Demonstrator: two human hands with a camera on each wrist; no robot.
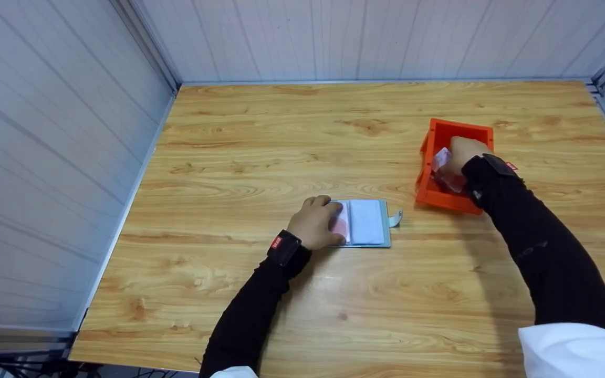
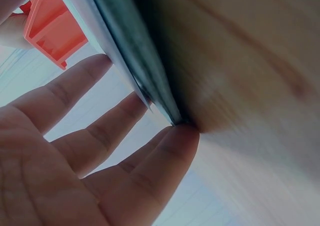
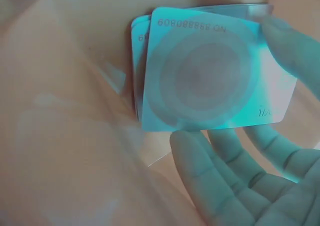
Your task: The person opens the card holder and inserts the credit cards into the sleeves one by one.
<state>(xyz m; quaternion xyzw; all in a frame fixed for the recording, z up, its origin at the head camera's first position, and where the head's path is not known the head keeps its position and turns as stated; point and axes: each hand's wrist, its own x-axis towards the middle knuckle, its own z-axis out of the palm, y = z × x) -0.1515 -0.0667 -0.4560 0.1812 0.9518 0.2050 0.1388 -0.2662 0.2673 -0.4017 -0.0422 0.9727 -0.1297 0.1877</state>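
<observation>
1. At the bottom edge and lower right of the frame are bits of white cloth (image 1: 575, 349), with long black sleeves (image 1: 554, 257) coming out of them.
2. The left hand (image 1: 313, 223) is near the middle of the frame. Its fingers are spread wide and touch the left page and edge of a small card holder.
3. The card holder (image 1: 368, 223) lies open on the table (image 1: 229, 184), just right of the middle. It has a light blue cover, clear pages and a little strap (image 1: 396, 218) sticking out to the right. Something pink shows in its left page.
4. The right hand (image 1: 464, 153) dips into an orange-red box (image 1: 447, 200) at the right of the frame. Its thumb and fingers hold a card (image 3: 200, 76) with round rings on it.
5. More cards (image 3: 136, 71) sit right behind that one.
6. A pale wall (image 1: 281, 42) stands along the top.
</observation>
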